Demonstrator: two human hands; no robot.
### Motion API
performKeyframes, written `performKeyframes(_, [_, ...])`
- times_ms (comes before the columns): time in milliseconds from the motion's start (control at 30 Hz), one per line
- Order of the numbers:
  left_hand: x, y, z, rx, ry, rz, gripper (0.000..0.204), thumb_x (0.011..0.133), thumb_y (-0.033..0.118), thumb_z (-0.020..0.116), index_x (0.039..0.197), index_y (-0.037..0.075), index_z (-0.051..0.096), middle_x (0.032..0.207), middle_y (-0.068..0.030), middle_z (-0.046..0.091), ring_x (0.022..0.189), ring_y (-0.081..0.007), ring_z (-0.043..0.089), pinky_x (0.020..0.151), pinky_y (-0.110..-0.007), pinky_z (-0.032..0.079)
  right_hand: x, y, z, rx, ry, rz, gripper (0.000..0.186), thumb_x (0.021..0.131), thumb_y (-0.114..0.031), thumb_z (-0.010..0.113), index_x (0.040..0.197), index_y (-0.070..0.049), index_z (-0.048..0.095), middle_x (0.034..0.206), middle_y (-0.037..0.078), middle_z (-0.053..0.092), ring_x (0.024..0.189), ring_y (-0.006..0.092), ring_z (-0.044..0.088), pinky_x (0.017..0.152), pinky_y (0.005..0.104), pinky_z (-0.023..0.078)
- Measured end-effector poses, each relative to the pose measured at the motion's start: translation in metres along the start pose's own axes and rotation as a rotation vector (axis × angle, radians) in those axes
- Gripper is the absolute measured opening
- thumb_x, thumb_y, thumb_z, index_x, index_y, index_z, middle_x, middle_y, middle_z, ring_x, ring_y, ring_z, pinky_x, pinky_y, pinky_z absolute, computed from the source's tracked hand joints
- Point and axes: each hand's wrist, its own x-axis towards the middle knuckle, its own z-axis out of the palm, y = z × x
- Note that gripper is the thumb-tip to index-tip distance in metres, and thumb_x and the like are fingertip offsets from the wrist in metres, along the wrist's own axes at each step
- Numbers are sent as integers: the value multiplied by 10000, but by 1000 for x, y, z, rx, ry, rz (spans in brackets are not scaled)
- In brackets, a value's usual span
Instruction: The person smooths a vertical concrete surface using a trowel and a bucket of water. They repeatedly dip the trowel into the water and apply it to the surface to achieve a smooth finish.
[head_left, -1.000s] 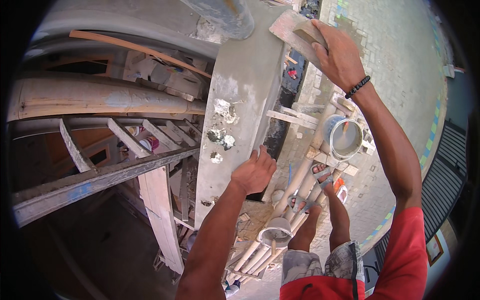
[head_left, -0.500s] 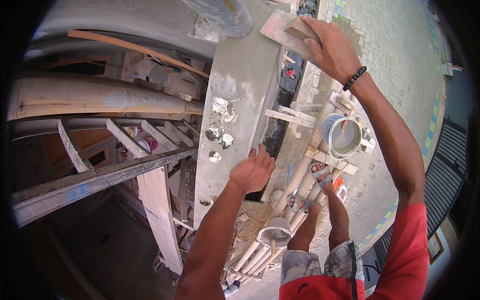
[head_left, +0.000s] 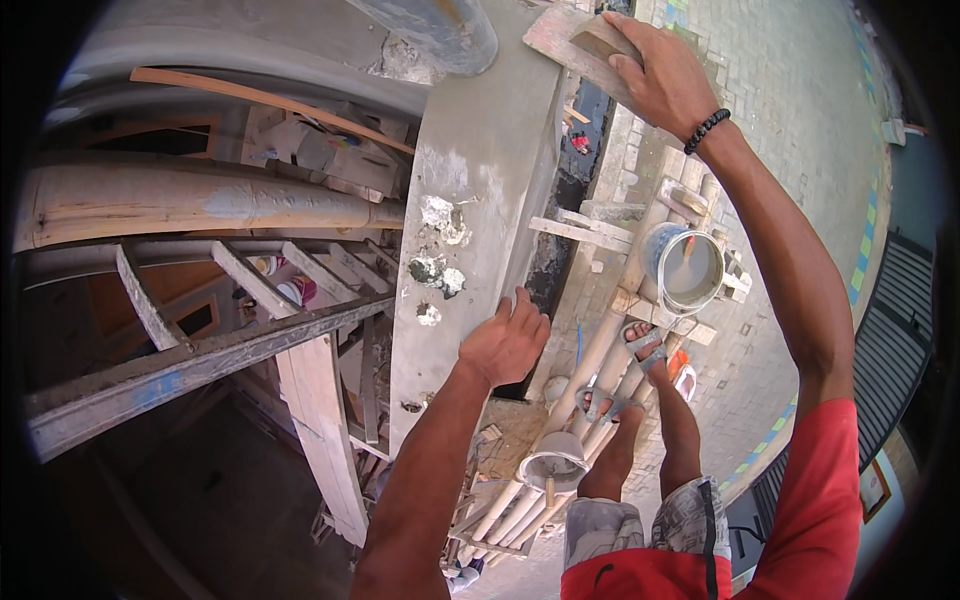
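Note:
My right hand (head_left: 662, 82) grips the wooden handle of a flat plastering float (head_left: 550, 42), which lies at the top of the grey plastered concrete surface (head_left: 460, 130), near its right-hand edge. Lower down, my left hand (head_left: 505, 340) holds that edge with curled fingers, beside several rough white patches and holes (head_left: 430, 270) in the plaster. A bucket (head_left: 688, 268) of grey slurry with a handled tool in it sits below my right arm on the scaffold. A second grey container (head_left: 555, 462) with a handle sticking out rests nearer my feet.
I stand in sandals on bamboo poles (head_left: 610, 355) with wooden crosspieces, high above a paved street (head_left: 785, 280). At left are a metal rung frame (head_left: 165, 380), a thick bamboo pole (head_left: 150, 200) and a long plank (head_left: 270, 105). A round grey pipe (head_left: 460, 35) stands at the top.
My right hand and the float have shifted up and a little to the left along the top of the plastered surface. My left hand stays on the edge.

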Motion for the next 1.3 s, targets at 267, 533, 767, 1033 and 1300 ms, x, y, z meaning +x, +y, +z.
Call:
performKeyframes(267, [-8,1,4,-2,-52,-28,396,804,230,549,1130,16,615,1083,-195,610,1177,-414,502,944,-479,457,-55,-67,-15,208,-278,-211,456,814,-80,604,1262,-25,539,1010,171,641,913,356,561,846,452,455])
performKeyframes(533, [0,0,1,-22,0,-17,379,785,214,557,1101,16,626,1074,-186,612,1176,-402,508,937,-465,466,-7,-23,4,98,-102,10,445,811,-67,597,1247,-1,536,1038,203,646,970,370,594,893,463,468])
performKeyframes(767, [-8,1,1,-39,-28,-31,411,768,232,581,1114,15,628,1066,-182,609,1164,-406,509,928,-466,473,-86,-61,-2,895,-61,399,564,842,-81,616,1361,28,425,1032,189,672,912,256,655,812,362,530])
performKeyframes(1033, [-2,0,1,-37,-8,-13,419,766,238,585,1119,14,625,1074,-179,605,1158,-406,508,923,-460,477,-23,-34,68,1387,306,859,676,855,-91,657,1440,26,339,1048,170,667,916,174,631,776,296,509])
performKeyframes(1300, [-4,0,-5,-53,-38,-6,387,828,228,520,1125,-2,616,1069,-201,611,1164,-417,504,918,-461,466,-111,-100,83,1393,-147,1123,654,852,-91,669,1414,51,368,947,113,658,803,129,620,723,266,502])
